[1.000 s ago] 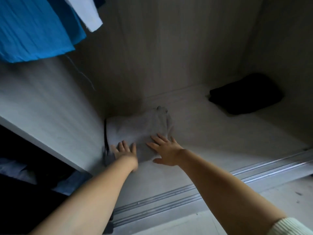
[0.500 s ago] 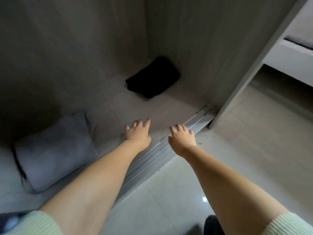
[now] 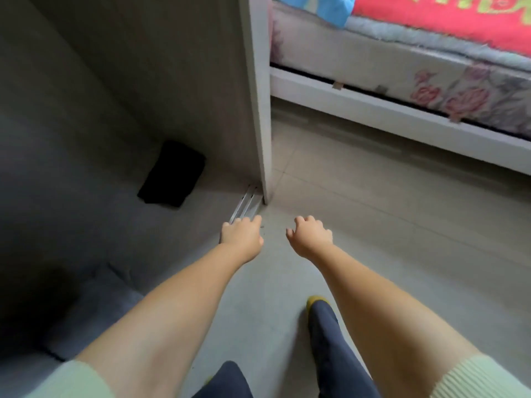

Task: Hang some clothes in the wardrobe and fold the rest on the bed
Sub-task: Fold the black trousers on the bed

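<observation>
- Grey folded garment (image 3: 94,305), at 8 o'clock of the view: lies flat on the wardrobe floor (image 3: 86,225) in deep shadow, its near part hidden behind the left forearm; a dark strip runs along its lower-left edge.
- Black folded garment (image 3: 172,174), at about 10 o'clock from the hands: sits farther back on the same floor, near the wardrobe's right side panel (image 3: 255,96) and well apart from the grey one.
- Sliding-door track (image 3: 244,205), w/ two metal rails: runs along the wardrobe's front edge and ends at the foot of the side panel.
- Left hand (image 3: 242,235), centre frame: hangs over the near end of the track, palm down, fingers loosely curled, holding nothing; whether it touches the rail cannot be told.
- Right hand (image 3: 309,235), at 3 o'clock from the left one: hovers over the tiled floor (image 3: 402,225), fingers bent loosely downward, also holding nothing. Hands are apart, a clear gap between them; both forearms bare, w/ pale green sleeves (image 3: 474,377) pushed up near the elbows.
- Person's leg (image 3: 330,340) in dark trousers, at 6 o'clock: planted on the tiles between the arms, yellow toe tip showing.
- Bed (image 3: 402,110), from 1 to 3 o'clock: white frame, floral-print mattress side, a red cover (image 3: 459,21) w/ yellow-green lettering on top and a bit of blue fabric (image 3: 330,7) at its left end. Bed is blurred.
</observation>
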`<action>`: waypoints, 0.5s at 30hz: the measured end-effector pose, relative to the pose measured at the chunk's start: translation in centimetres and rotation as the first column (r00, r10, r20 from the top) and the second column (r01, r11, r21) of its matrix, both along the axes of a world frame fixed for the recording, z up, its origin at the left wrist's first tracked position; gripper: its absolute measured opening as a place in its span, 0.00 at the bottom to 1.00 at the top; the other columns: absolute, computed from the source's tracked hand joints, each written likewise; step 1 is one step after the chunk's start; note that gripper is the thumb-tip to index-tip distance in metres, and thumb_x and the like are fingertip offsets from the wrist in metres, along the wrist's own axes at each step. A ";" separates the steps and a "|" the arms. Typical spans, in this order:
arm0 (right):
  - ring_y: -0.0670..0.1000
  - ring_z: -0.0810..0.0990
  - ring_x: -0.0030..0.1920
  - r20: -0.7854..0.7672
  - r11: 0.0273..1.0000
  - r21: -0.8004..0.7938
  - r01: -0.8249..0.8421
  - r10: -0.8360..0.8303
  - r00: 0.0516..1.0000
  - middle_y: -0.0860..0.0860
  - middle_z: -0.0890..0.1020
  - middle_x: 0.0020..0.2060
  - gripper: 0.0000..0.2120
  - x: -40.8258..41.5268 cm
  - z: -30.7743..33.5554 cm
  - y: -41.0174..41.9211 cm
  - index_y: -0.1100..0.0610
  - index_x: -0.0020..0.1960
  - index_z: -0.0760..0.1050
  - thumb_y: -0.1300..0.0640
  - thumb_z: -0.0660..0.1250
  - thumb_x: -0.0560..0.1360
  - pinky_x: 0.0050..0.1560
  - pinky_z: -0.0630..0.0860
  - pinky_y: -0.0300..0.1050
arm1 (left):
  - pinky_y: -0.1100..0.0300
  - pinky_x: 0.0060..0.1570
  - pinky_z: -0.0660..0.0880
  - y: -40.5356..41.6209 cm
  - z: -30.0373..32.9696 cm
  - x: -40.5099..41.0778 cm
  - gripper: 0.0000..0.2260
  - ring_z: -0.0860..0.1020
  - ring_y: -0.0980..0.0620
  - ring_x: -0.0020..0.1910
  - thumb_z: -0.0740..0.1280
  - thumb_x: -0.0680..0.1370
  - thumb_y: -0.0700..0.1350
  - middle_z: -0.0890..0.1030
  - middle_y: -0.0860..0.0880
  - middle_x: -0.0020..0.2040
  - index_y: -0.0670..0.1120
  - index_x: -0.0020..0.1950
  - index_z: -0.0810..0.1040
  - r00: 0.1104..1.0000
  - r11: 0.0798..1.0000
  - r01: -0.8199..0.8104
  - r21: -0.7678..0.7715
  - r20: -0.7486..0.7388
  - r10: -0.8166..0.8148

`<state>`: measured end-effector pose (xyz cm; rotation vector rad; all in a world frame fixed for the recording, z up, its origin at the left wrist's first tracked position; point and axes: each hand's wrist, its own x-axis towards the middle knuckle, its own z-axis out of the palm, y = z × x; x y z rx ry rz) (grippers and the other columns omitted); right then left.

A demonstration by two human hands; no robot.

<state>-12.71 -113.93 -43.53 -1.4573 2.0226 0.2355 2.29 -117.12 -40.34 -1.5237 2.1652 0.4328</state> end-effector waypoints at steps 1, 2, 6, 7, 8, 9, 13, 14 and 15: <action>0.58 0.69 0.64 -0.004 0.999 0.014 0.030 -0.030 1.000 0.57 0.71 0.63 0.20 -1.1 2.0 0.3 0.56 0.67 0.67 0.46 0.51 0.81 0.59 0.66 0.53 | 0.52 0.57 0.66 -0.5 2.1 -0.7 0.16 0.70 0.43 0.64 0.57 0.80 0.47 0.73 0.43 0.64 0.46 0.66 0.66 1.000 1.000 0.007 -0.005 0.000 -0.007; 0.59 0.69 0.64 -0.008 0.998 0.020 0.062 -0.062 0.998 0.57 0.70 0.63 0.20 -2.3 4.0 0.5 0.56 0.67 0.66 0.46 0.50 0.81 0.59 0.66 0.53 | 0.52 0.57 0.66 -1.0 4.2 -1.6 0.16 0.70 0.43 0.64 0.57 0.80 0.46 0.73 0.43 0.64 0.46 0.67 0.65 1.000 1.000 0.022 -0.014 0.000 -0.022; 0.59 0.68 0.65 -0.009 0.982 -0.016 0.189 -0.189 0.982 0.57 0.70 0.64 0.21 -7.6 12.9 1.1 0.57 0.67 0.66 0.45 0.51 0.81 0.60 0.67 0.54 | 0.51 0.54 0.67 -2.8 13.1 -7.0 0.17 0.71 0.42 0.62 0.57 0.79 0.47 0.74 0.43 0.63 0.46 0.68 0.65 0.982 0.980 0.188 -0.063 -0.015 -0.189; 0.59 0.68 0.65 -0.014 0.977 -0.031 0.209 -0.209 0.978 0.58 0.70 0.64 0.21 -9.1 14.8 1.1 0.57 0.67 0.66 0.45 0.51 0.81 0.60 0.67 0.54 | 0.51 0.53 0.67 -3.2 14.9 -8.7 0.18 0.71 0.42 0.62 0.57 0.79 0.48 0.74 0.43 0.62 0.46 0.68 0.65 0.972 0.970 0.232 -0.080 -0.023 -0.234; 0.59 0.69 0.65 -0.019 0.974 -0.042 0.223 -0.224 0.974 0.58 0.70 0.64 0.21 -10.5 16.4 1.2 0.57 0.67 0.67 0.45 0.51 0.81 0.61 0.67 0.54 | 0.51 0.54 0.67 -3.4 16.5 -10.5 0.18 0.71 0.42 0.62 0.57 0.79 0.49 0.74 0.43 0.62 0.47 0.69 0.65 0.963 0.960 0.263 -0.092 -0.033 -0.267; 0.59 0.69 0.65 -0.024 0.969 -0.055 0.240 -0.241 0.970 0.58 0.70 0.65 0.22 -12.2 18.0 1.3 0.57 0.67 0.67 0.45 0.51 0.81 0.61 0.67 0.54 | 0.51 0.55 0.68 -3.5 18.1 -12.5 0.19 0.72 0.42 0.62 0.57 0.79 0.50 0.74 0.43 0.63 0.47 0.69 0.65 0.955 0.952 0.289 -0.103 -0.043 -0.295; 0.59 0.70 0.65 -0.042 0.955 -0.047 0.294 -0.296 0.954 0.57 0.71 0.65 0.23 -19.6 23.1 2.0 0.56 0.68 0.66 0.42 0.50 0.81 0.60 0.69 0.53 | 0.50 0.59 0.68 -3.7 23.0 -20.0 0.21 0.70 0.43 0.65 0.57 0.79 0.52 0.73 0.44 0.65 0.48 0.71 0.64 0.942 0.941 0.320 -0.108 -0.070 -0.328; 0.59 0.71 0.64 -0.043 0.950 -0.048 0.310 -0.312 0.949 0.56 0.72 0.64 0.24 -21.5 24.1 2.3 0.56 0.68 0.66 0.42 0.50 0.81 0.59 0.69 0.52 | 0.50 0.59 0.68 -3.8 24.0 -21.6 0.22 0.70 0.43 0.65 0.57 0.79 0.52 0.72 0.44 0.66 0.48 0.72 0.63 0.942 0.942 0.317 -0.106 -0.078 -0.326; 0.58 0.71 0.64 -0.048 0.943 -0.059 0.328 -0.331 0.942 0.56 0.72 0.64 0.24 -24.2 25.4 2.4 0.56 0.68 0.67 0.41 0.49 0.81 0.58 0.70 0.51 | 0.51 0.60 0.68 -4.1 25.3 -23.7 0.22 0.70 0.44 0.66 0.57 0.79 0.52 0.72 0.45 0.66 0.49 0.72 0.63 0.941 0.942 0.317 -0.112 -0.088 -0.327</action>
